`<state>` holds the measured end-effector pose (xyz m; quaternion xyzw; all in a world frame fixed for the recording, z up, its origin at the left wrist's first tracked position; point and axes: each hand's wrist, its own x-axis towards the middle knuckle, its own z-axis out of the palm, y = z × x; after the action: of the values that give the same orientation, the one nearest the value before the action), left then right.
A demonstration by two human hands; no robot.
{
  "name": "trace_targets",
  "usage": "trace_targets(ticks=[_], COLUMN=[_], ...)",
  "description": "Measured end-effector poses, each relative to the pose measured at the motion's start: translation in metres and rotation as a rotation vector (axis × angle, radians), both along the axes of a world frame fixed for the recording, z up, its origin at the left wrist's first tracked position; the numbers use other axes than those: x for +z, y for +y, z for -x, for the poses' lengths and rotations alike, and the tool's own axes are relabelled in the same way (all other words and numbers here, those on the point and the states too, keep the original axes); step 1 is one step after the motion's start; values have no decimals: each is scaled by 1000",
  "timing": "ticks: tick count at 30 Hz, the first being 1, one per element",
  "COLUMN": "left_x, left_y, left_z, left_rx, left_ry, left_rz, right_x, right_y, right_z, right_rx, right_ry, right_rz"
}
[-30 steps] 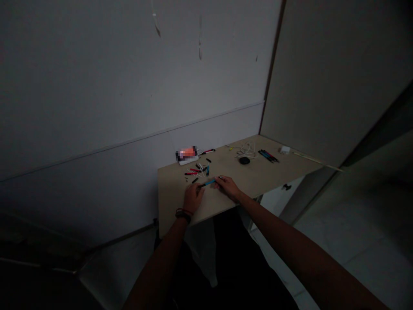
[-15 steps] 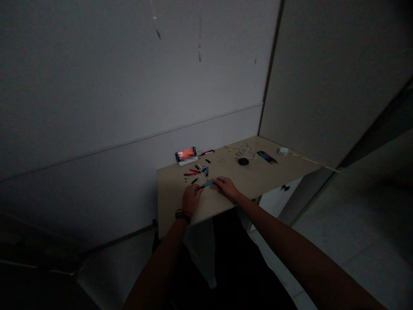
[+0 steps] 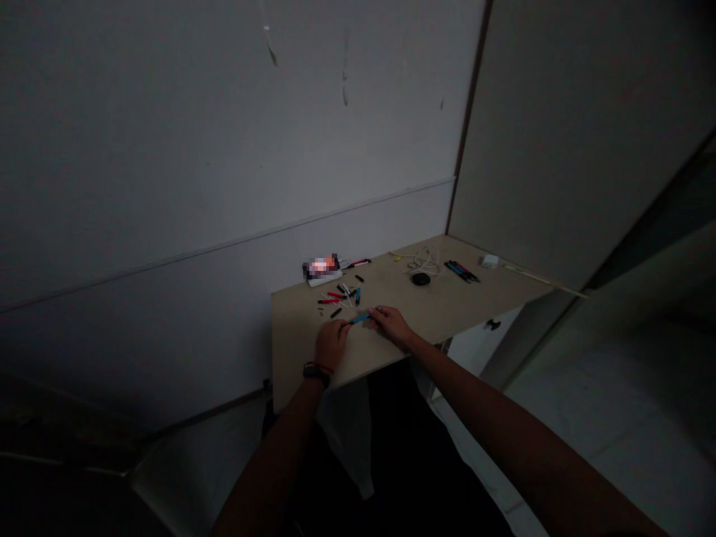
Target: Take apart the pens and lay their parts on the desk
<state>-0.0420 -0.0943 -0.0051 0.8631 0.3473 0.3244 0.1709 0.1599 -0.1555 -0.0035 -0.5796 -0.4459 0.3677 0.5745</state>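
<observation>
A blue and black pen [image 3: 359,318] is held level above the front of the desk [image 3: 302,350], one end in each hand. The fingers of my left hand [image 3: 332,340] are closed on its dark left end. At its right end, my right hand [image 3: 390,324] pinches it between thumb and fingers. Just beyond the hands lie loose pen parts: red barrels [image 3: 329,301], a blue barrel [image 3: 358,296], thin white refills [image 3: 347,291] and small black pieces [image 3: 336,312]. My fingers hide both tips of the pen.
A lit phone [image 3: 321,266] leans on a white stand by the wall. Further right are a tangled white cable [image 3: 425,261], a round black object [image 3: 421,279], a row of pens [image 3: 462,271] and a white adapter [image 3: 489,261]. A drawer knob [image 3: 493,324] sticks out below the desktop.
Little differs. My left hand has shifted very slightly along the pen's dark end, both hands still hold it, and the picture on the phone's screen has changed.
</observation>
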Motion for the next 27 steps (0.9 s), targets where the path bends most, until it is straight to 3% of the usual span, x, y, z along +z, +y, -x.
trace_targets(ticks=[27], left_x=[0], left_y=[-1], left_z=[-2], left_rx=[15], left_ry=[107], left_rz=[-35], right_x=[7], right_y=[-4], right_z=[1], right_rx=[7], right_ry=[-63], right_rz=[39])
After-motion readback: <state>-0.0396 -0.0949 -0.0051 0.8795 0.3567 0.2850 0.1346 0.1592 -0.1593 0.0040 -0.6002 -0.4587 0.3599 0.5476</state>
